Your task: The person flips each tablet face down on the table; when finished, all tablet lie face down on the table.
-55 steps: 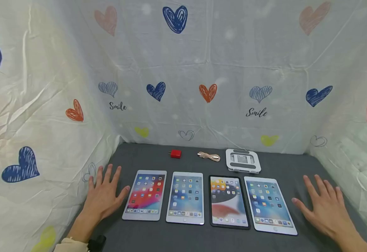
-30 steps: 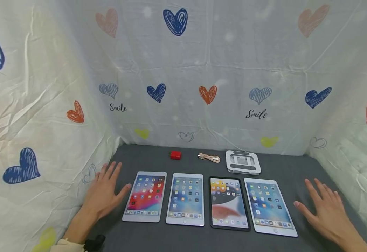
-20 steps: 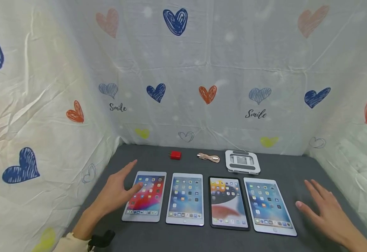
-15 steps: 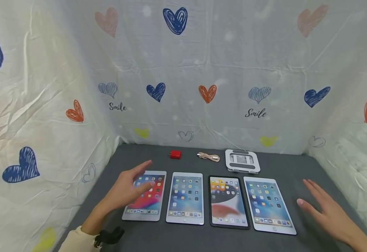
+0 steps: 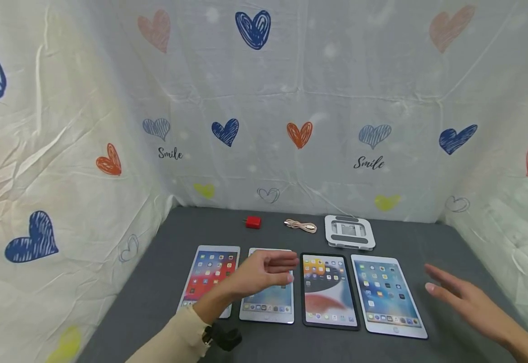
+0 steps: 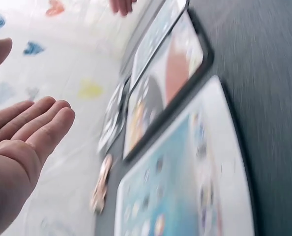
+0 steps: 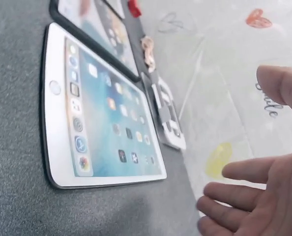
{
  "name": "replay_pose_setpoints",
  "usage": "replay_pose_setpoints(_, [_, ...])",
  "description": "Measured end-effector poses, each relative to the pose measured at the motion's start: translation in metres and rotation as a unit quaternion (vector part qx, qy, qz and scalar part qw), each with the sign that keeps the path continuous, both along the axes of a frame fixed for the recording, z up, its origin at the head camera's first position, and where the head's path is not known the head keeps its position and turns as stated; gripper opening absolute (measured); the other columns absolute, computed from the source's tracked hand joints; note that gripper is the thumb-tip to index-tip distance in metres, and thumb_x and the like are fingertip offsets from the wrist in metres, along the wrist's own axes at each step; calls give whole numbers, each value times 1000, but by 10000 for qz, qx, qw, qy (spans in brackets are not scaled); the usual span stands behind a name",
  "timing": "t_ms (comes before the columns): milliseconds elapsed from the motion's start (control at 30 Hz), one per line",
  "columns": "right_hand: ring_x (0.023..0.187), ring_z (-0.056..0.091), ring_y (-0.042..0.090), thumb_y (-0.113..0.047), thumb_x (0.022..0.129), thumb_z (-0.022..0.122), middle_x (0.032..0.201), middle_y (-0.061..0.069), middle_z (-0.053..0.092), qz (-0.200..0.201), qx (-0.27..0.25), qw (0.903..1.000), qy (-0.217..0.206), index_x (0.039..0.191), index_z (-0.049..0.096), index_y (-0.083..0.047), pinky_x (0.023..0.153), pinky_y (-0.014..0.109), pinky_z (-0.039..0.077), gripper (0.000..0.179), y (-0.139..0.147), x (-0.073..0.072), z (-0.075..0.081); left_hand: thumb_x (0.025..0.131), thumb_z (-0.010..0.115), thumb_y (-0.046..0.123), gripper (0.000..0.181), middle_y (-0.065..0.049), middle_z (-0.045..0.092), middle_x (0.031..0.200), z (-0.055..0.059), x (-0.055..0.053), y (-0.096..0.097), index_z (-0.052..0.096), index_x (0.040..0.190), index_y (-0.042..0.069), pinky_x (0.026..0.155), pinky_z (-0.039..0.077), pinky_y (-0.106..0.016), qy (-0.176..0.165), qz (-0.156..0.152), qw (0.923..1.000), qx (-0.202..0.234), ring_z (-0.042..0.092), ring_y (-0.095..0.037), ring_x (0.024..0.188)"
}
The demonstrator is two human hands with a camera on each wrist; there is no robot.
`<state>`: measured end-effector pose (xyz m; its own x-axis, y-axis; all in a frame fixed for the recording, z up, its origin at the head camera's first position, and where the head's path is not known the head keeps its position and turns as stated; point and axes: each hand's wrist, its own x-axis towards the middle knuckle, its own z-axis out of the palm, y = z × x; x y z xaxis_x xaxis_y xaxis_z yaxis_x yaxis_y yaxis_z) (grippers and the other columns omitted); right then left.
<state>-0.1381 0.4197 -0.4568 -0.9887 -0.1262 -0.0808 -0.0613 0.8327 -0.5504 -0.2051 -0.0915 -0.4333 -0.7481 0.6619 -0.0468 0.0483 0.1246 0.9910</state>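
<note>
Several tablets with lit screens lie in a row. My left hand (image 5: 259, 272) hovers above the second, a white tablet (image 5: 266, 308), covering part of its screen; its fingers are extended and hold nothing. My forearm partly hides the leftmost white tablet (image 5: 209, 272), which has a red-blue screen. Third in the row is a black-framed tablet (image 5: 329, 292), just right of my left fingertips. At the right end lies another white tablet (image 5: 387, 295). To its right, apart from it, my right hand (image 5: 463, 300) is held with straight fingers (image 7: 234, 196) and holds nothing.
Behind the tablets on the grey tabletop (image 5: 427, 242) lie a red charger plug (image 5: 253, 222), a bundled pale cable (image 5: 301, 226) and a folded white-and-grey stand (image 5: 349, 232). A heart-printed curtain (image 5: 264, 166) encloses the back and sides.
My left hand has moved from beside the leftmost tablet rightward over the second one. My right hand has turned onto its side and shifted slightly left. The tablets have stayed put.
</note>
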Motion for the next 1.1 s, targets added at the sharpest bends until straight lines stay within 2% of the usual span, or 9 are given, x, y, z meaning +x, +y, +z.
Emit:
replay_pose_setpoints(67, [120,51,-18,-43,116,51,160,36,51,14,-246,9992,-307,162,43,9,81,15,53,69,1,-2,1,106,72,14,57,-15,65,155,-5,-1,17,54,159,0,115,57,-37,-271,-113,9995,145,61,-35,147])
replay_pose_setpoints(167, [119,49,-19,-47,117,46,163,35,48,-46,-441,9958,-803,164,39,9,82,18,53,73,2,-4,3,105,73,13,53,-15,68,151,-12,-1,40,59,155,1,114,58,-36,-637,-91,9975,280,65,-31,142])
replay_pose_setpoints(300, [122,49,-16,-50,118,42,167,33,43,-103,-695,9884,-1348,166,34,8,100,41,58,76,3,-6,2,103,74,8,46,-18,71,146,-22,-1,68,66,148,2,111,60,-39,-1056,-12,9932,499,70,-28,135])
replay_pose_setpoints(400, [138,56,9,-51,118,38,168,34,40,-129,-855,9822,-1669,166,31,10,107,58,55,79,3,-8,1,102,74,3,45,-21,70,145,-29,-1,88,66,146,0,111,60,-43,-1537,1,9855,713,72,-28,132])
replay_pose_setpoints(500, [138,60,17,-51,118,37,168,35,41,-151,-997,9782,-1818,165,32,12,104,43,58,78,3,-10,-2,103,71,1,48,-25,67,149,-35,-2,106,61,149,-7,114,58,-48,-1932,-86,9777,817,71,-28,133])
replay_pose_setpoints(667, [112,53,-23,-39,120,40,167,38,40,-6,-1719,9663,-1913,162,31,17,92,15,57,71,7,-11,-14,103,70,1,49,-22,69,143,-41,-3,129,58,149,-12,115,57,-48,-2397,-128,9686,647,70,-31,133])
replay_pose_setpoints(800, [113,61,-18,-31,121,41,163,40,43,135,-2247,9534,-2011,161,25,23,95,17,60,69,10,-14,-21,103,73,4,46,-16,77,128,-45,-4,143,61,145,-10,110,61,-45,-2726,77,9612,420,73,-32,128])
replay_pose_setpoints(1000, [115,73,-1,-29,121,38,153,24,63,180,-2888,9288,-2315,158,18,28,98,24,64,71,14,-20,-25,101,75,3,37,-20,77,123,-48,-5,158,61,133,-9,109,62,-50,-3004,398,9520,432,75,-36,122])
replay_pose_setpoints(1100, [114,74,2,-31,121,39,151,22,65,62,-2982,9250,-2352,158,20,27,98,26,64,72,13,-22,-27,100,75,4,30,-23,76,122,-49,-6,164,63,125,-7,110,61,-51,-3120,429,9481,439,75,-37,121])
